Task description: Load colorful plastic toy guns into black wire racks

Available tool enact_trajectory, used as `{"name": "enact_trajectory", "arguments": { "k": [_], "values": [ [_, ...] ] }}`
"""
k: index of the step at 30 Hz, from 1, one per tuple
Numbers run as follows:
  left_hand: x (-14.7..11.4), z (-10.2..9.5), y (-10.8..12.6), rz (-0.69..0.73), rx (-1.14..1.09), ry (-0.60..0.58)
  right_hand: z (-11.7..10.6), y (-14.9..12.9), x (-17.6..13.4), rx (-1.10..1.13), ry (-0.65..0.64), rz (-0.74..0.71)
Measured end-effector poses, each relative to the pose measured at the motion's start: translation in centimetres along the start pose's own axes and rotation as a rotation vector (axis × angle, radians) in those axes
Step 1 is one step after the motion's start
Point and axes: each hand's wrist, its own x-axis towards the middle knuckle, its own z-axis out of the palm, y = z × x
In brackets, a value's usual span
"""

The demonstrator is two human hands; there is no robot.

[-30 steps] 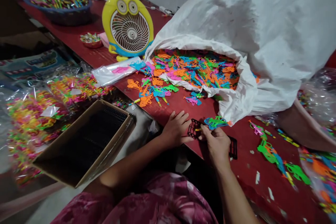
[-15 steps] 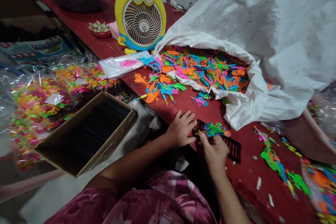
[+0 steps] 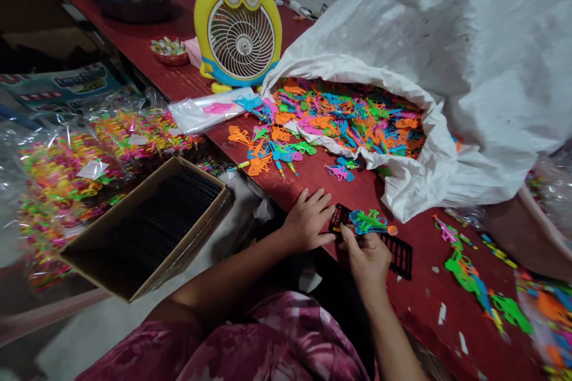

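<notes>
1. Head view, near middle: my left hand (image 3: 309,221) lies with fingers spread at the left end of a black, slotted plastic frame (image 3: 400,257) on the red tabletop (image 3: 420,300).
2. My right hand (image 3: 367,255) has thumb and fingertips close together over the frame; I cannot tell what they grip.
3. Green and blue plastic pieces (image 3: 370,222) sit just beyond, on the far side.

black slatted frame (image 3: 397,254): matt plastic. toy pieces (image 3: 369,223): smooth, brightly coloured plastic. fan (image 3: 244,44): smooth plastic, slight gloss. sack (image 3: 496,65): creased, matt, cloth-like. box (image 3: 183,250): cardboard. bags (image 3: 53,184): glossy clear film. counter (image 3: 447,280): smooth, scuffed.
</notes>
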Motion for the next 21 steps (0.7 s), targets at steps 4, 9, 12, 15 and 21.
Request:
{"name": "enact_trajectory", "arguments": {
  "k": [4,9,12,15,21],
  "values": [
    [0.0,-0.1,0.0,-0.002,0.0,-0.008,0.0,-0.1,-0.1,-0.044,0.009,-0.053],
    [0.0,-0.3,0.0,0.001,-0.007,-0.014,0.0,-1.2,-0.1,-0.188,-0.015,-0.246],
    [0.0,-0.3,0.1,0.002,-0.01,-0.019,0.2,-1.3,0.1,-0.219,-0.049,-0.265],
    [0.1,-0.4,0.2,-0.006,-0.009,-0.029,0.6,-1.2,0.3,-0.263,-0.082,-0.265],
    [-0.2,-0.4,-0.3,-0.021,-0.071,-0.044,0.9,-1.0,0.1,-0.338,-0.105,-0.274]
  ]
}}
